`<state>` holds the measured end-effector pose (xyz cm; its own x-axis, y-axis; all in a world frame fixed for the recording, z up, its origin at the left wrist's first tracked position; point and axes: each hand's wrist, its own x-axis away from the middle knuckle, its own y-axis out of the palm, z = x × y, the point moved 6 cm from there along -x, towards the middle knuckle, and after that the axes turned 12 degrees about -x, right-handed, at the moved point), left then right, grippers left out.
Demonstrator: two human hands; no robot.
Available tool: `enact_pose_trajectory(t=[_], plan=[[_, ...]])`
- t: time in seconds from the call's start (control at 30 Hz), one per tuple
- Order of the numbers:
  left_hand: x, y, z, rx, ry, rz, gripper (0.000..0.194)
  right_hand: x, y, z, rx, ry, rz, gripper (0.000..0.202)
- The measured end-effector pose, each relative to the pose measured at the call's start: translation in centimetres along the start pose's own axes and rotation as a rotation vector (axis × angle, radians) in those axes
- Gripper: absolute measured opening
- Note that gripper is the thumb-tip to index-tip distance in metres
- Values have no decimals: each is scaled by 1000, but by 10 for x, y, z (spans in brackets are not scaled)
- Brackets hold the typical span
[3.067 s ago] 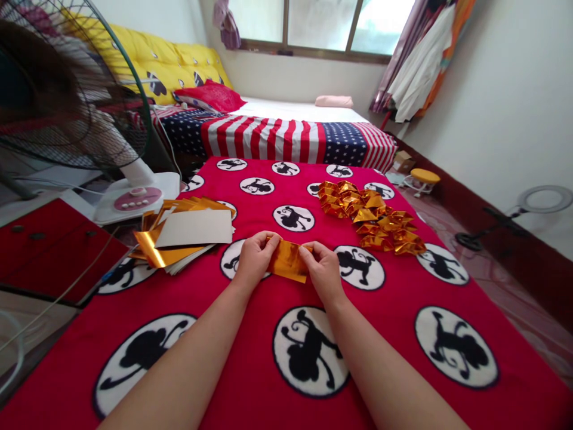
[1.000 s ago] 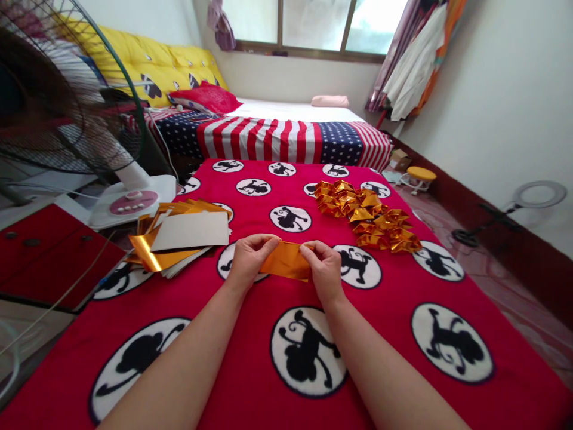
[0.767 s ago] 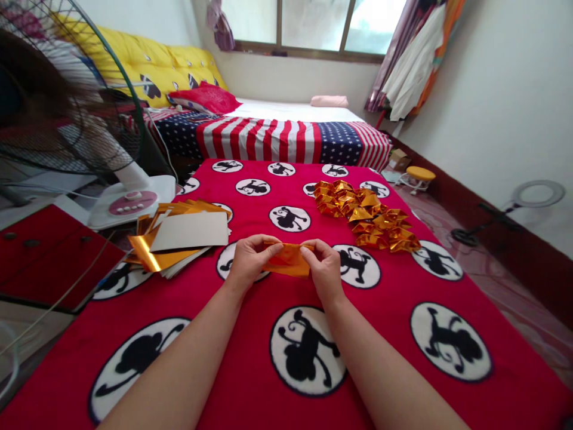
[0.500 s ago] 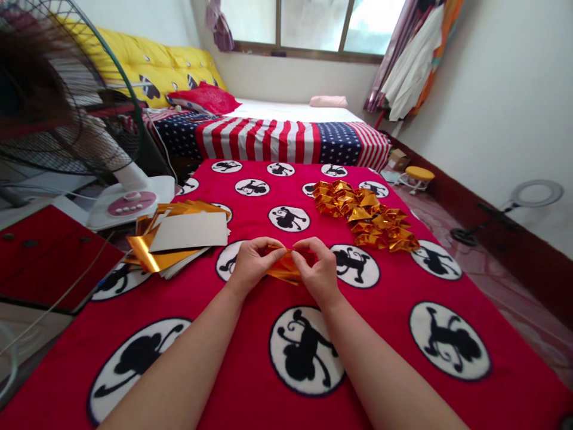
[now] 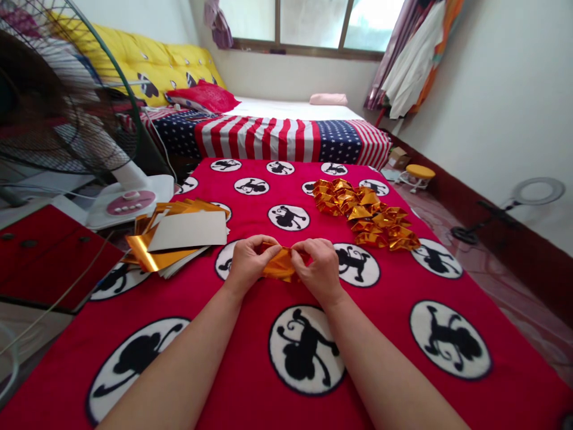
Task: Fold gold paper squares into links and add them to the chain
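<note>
A sheet of shiny gold paper [image 5: 280, 266] is held between my two hands, low over the red cloth with monkey prints. My left hand [image 5: 249, 260] pinches its left upper edge between thumb and fingers. On the other side, my right hand [image 5: 317, 267] grips the right upper edge, fingers curled. The paper's lower part hangs between them, partly hidden by the hands. To the left lies a stack of gold and white sheets [image 5: 188, 230], fanned unevenly. Several folded gold paper pieces [image 5: 362, 212] sit in rows at the right rear.
A fan [image 5: 129, 203] stands at the left beside a red box [image 5: 49, 257]. Behind the red cloth [image 5: 385, 334] is a bed with a flag-patterned cover [image 5: 268, 138]. A yellow stool [image 5: 419, 172] and a ring-shaped stand [image 5: 537, 191] are on the right.
My hands have moved slightly apart, and more of the gold paper's flat face shows between them. Both hands keep their pinch on it.
</note>
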<state>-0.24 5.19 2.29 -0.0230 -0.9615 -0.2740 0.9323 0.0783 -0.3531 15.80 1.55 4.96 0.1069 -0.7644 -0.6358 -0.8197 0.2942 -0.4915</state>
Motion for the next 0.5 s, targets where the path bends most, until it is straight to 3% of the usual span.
enact_pose_trajectory(t=[0.2,0.5], plan=[[-3,-5,-6,10,-30,34,20,-1,-4,9,37,-31,3,10],[-5,-9,-14,111,-133,81,20,-1,-6,22,-81,72,48,11]])
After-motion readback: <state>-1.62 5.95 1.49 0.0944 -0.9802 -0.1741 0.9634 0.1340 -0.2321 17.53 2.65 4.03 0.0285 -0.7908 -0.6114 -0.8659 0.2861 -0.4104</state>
